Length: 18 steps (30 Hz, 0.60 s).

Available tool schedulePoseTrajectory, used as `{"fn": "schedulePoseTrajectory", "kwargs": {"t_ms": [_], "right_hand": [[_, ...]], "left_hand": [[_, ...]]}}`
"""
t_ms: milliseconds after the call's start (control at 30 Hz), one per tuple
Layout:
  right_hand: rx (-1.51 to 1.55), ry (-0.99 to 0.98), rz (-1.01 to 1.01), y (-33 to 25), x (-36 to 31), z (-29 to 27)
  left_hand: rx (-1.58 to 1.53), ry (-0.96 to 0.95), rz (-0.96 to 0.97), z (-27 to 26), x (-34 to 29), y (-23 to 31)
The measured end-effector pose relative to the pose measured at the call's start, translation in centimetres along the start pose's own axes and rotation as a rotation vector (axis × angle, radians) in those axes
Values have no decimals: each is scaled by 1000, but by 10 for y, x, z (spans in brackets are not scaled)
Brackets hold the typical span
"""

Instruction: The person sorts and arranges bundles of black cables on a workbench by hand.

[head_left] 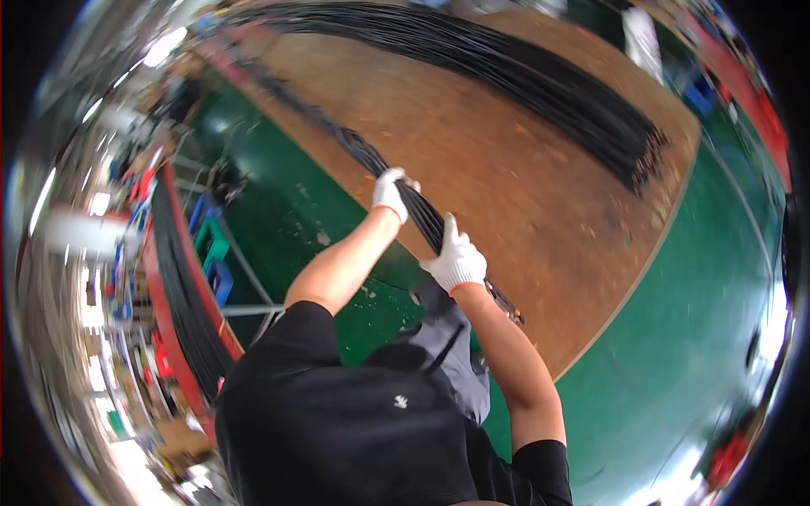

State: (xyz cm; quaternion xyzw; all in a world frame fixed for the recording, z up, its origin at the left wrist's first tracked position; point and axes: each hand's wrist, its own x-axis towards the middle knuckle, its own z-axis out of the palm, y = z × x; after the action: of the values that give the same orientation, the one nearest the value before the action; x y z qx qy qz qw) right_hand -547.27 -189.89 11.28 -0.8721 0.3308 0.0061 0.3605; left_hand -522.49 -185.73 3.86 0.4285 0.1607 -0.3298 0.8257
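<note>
I see the white-gloved left hand [391, 192] with fingers curled closed round a slim bundle of black cables [423, 218], near the left edge of the brown wooden table [565, 244]. White-gloved right hand [458, 258] is on it nearer me, thumb and one finger spread, can't tell if the hidden fingers close; thick black cable stack [540, 80] lies on the far side.

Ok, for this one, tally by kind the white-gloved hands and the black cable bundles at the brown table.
White-gloved hands: 2 (left hand, right hand)
Black cable bundles: 2 (held bundle, larger bundle lying on the table)
Total: 4
</note>
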Motion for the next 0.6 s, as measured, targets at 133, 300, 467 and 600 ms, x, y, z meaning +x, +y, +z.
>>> {"fn": "schedulePoseTrajectory", "kwargs": {"t_ms": [133, 300, 467, 600], "right_hand": [[14, -35, -108, 33, 24, 43], [741, -555, 13, 38, 14, 27], [1246, -1130, 187, -30, 14, -61], [1829, -1062, 34, -35, 51, -198]], "left_hand": [[6, 145, 82, 2, -26, 10], [-43, -63, -23, -44, -88, -46], [86, -156, 197, -13, -117, 14], [1019, 205, 430, 247, -175, 66]]}}
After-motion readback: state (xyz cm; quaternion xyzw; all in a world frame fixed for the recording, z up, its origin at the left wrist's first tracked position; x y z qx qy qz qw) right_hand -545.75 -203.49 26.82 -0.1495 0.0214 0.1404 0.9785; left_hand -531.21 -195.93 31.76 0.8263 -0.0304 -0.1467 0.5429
